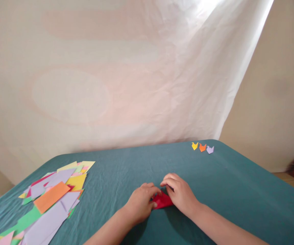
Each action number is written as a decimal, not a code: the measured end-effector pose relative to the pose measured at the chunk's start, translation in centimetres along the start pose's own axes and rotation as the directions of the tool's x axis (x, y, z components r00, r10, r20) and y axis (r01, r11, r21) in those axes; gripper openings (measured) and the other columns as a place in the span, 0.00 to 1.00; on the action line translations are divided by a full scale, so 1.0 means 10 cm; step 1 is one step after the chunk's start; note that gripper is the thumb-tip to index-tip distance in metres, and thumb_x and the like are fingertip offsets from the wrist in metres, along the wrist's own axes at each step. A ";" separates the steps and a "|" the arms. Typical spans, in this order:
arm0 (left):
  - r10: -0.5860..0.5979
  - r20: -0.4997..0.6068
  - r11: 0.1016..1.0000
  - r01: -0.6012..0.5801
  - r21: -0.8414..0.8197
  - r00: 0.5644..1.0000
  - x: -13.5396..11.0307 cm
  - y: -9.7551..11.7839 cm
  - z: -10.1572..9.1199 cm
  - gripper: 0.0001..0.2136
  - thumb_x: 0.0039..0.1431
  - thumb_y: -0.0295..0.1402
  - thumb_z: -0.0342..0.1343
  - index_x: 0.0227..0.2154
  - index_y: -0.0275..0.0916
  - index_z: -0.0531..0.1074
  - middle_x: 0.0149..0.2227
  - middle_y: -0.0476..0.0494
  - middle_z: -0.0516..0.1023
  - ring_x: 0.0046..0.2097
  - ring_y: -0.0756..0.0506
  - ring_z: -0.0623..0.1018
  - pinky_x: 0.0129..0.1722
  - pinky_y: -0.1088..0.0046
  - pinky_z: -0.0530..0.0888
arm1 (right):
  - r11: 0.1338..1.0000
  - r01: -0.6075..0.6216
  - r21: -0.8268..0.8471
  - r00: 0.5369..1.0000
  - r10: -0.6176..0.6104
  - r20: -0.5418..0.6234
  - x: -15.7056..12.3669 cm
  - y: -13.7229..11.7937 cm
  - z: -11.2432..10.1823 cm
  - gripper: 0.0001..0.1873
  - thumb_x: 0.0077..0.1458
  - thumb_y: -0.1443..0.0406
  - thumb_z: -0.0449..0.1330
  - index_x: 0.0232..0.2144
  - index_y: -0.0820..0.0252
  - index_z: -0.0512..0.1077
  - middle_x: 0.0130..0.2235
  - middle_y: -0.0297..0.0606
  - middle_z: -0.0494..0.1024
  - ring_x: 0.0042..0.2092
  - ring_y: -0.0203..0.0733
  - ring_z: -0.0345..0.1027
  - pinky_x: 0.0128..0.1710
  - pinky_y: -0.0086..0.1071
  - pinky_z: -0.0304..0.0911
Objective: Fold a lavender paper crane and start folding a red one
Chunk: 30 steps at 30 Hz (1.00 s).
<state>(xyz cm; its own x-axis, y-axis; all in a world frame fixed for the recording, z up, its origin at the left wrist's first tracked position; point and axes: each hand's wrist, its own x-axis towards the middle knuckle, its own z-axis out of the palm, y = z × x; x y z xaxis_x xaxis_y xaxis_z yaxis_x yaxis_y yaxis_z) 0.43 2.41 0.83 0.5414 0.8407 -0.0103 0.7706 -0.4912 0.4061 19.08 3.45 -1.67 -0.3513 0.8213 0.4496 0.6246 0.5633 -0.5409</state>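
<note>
A small piece of red folded paper (162, 201) lies on the teal tablecloth (126, 170) near the front middle. My left hand (140, 201) presses on its left end with curled fingers. My right hand (179, 192) covers its right side, fingers bent down and pinching the paper's upper edge. Most of the paper is hidden under both hands.
A spread pile of coloured paper sheets (51, 197), lilac, orange, yellow, green and pink, lies at the front left. Three small folded paper figures, yellow (194, 146), orange (202, 147) and lilac (210, 149), stand in a row at the back right. A white sheet hangs behind the table.
</note>
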 end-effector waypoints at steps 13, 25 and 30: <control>0.033 0.016 0.999 -0.033 -0.011 0.999 0.01 -0.02 -0.01 0.16 0.49 0.27 0.54 0.42 0.47 0.73 0.38 0.48 0.73 0.41 0.44 0.71 0.42 0.72 0.66 | 0.880 0.394 -0.265 0.906 -0.324 0.271 -0.54 -0.19 0.02 0.19 0.57 0.68 0.53 0.52 0.61 0.65 0.43 0.42 0.74 0.45 0.46 0.63 0.48 0.41 0.55; 0.024 0.059 0.998 -0.027 0.056 0.998 -0.03 -0.07 -0.07 0.24 0.50 0.31 0.58 0.51 0.56 0.67 0.42 0.46 0.72 0.44 0.41 0.70 0.43 0.69 0.65 | 0.894 0.314 -0.320 0.939 -0.244 0.242 -0.72 -0.06 -0.15 0.19 0.54 0.72 0.52 0.48 0.60 0.68 0.41 0.41 0.74 0.42 0.45 0.64 0.48 0.41 0.56; 0.009 0.087 0.996 -0.016 0.085 0.996 -0.04 -0.08 -0.09 0.26 0.50 0.33 0.58 0.53 0.57 0.65 0.42 0.46 0.72 0.44 0.41 0.70 0.44 0.68 0.65 | 0.891 0.304 -0.337 0.944 -0.236 0.229 -0.78 0.02 -0.21 0.21 0.52 0.75 0.52 0.48 0.60 0.68 0.41 0.40 0.74 0.42 0.44 0.64 0.48 0.40 0.57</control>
<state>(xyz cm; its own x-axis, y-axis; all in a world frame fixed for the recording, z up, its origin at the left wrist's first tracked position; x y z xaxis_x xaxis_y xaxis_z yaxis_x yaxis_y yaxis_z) -0.71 2.71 1.30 0.5753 0.8133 -0.0865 0.7876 -0.5223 0.3269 23.42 -3.10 -3.77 -0.6388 0.6637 0.3892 0.6848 0.7211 -0.1056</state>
